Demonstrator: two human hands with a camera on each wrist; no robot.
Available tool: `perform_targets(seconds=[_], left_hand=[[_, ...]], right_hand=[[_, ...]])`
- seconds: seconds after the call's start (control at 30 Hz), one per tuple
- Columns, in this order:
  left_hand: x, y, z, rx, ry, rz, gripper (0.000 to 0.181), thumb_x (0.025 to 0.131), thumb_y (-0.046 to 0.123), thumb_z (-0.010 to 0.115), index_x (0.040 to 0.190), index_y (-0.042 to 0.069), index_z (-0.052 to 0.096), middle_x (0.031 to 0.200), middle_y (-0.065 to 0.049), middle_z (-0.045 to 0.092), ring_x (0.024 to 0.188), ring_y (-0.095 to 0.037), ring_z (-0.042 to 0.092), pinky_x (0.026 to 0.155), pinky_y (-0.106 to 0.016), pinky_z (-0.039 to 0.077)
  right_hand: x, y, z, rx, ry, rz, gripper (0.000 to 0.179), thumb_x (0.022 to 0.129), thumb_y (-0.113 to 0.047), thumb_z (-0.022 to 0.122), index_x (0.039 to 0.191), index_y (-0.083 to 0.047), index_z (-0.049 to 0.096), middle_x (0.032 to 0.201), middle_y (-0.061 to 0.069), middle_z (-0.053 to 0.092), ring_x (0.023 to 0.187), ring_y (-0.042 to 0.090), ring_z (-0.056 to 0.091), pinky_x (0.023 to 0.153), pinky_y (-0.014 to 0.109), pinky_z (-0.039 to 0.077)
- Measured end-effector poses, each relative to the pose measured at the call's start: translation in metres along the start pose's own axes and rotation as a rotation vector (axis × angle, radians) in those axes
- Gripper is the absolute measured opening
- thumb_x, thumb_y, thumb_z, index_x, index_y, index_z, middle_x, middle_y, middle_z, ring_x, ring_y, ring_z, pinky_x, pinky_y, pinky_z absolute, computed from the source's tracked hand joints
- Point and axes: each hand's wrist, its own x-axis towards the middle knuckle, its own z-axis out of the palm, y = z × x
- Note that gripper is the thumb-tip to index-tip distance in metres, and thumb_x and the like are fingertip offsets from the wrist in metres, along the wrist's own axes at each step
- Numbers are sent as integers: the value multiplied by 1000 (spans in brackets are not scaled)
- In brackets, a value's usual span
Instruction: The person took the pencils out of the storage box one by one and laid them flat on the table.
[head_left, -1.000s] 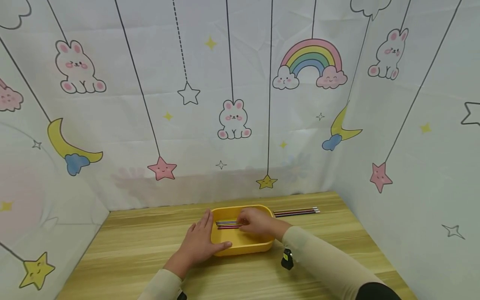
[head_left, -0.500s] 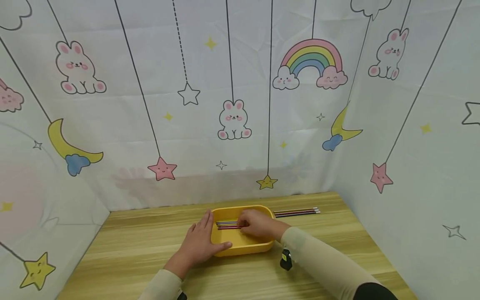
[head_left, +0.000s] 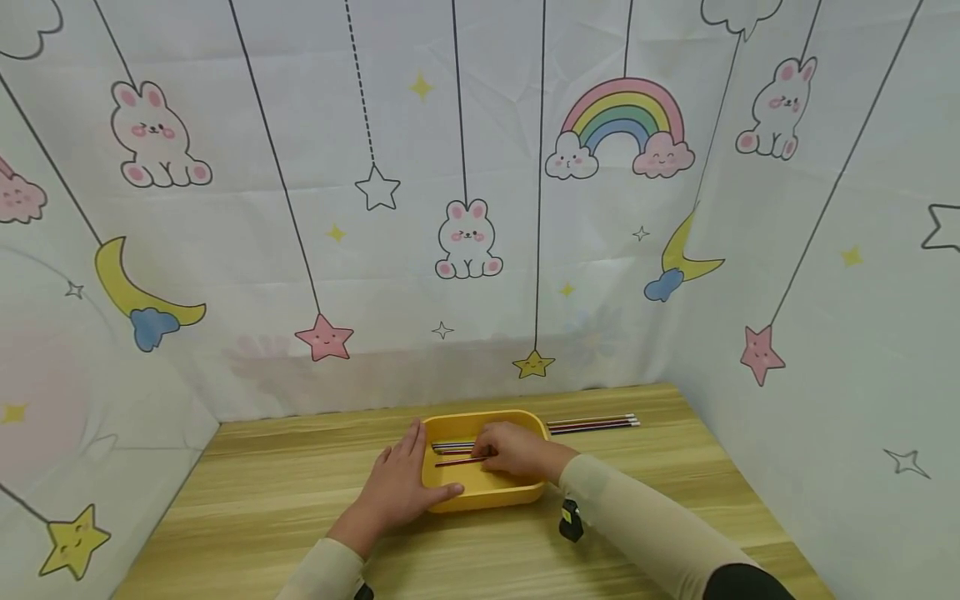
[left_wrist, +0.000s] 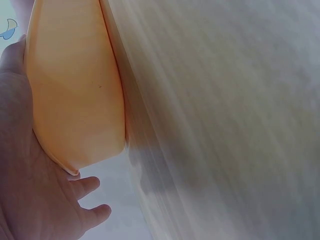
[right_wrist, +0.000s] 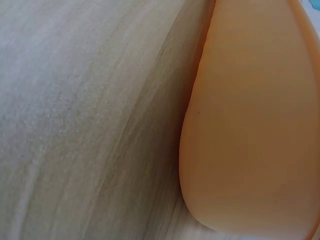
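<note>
A yellow tray [head_left: 487,502] sits on the table. My left hand [head_left: 401,487] rests against its left end with straight, spread fingers, the thumb lying over the front rim. In the left wrist view, that hand [left_wrist: 35,165] lies along the rim of the tray [left_wrist: 80,85]. My right hand [head_left: 517,450] reaches into the tray, fingers curled, and pinches a dark red pencil [head_left: 457,462] whose far end is hidden by the fingers. Just behind it, several more pencils [head_left: 450,447] lie side by side in the tray. The right wrist view shows only the tray's outer wall [right_wrist: 250,125] and tabletop.
Several pencils with white ends [head_left: 596,425] lie on the wood-grain table [head_left: 285,475], right of the tray near its back corner. A white cloth printed with rabbits and stars [head_left: 390,275] encloses the table at the back and sides.
The dark red pencil has come away from the other pencils toward the front of the tray, with my right hand at it. My left hand has stayed in place.
</note>
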Motion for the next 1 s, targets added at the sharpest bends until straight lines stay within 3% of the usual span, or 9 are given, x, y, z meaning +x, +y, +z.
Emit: perform_targets(seconds=[0.47,1.0], left_hand=[[0,1,0,-1,-9,-13,129,92,81,70,175,-4,17,183,-21,15,167,-39,25,130,-68,22],[0,0,0,2,0,-2,129,92,81,71,174,-5,19,183,-22,16,167,-39,25,129,-69,23]], right_hand=[[-1,-6,-5,60,-2,-2,16,99,-2,82,111,-12,86,103,-5,75,93,3,67,87,24,58],[2,-5,-2,-59,18,-6,12,101,-7,82,106,-16,88,96,-9,76,86,1,64,83,22,57]])
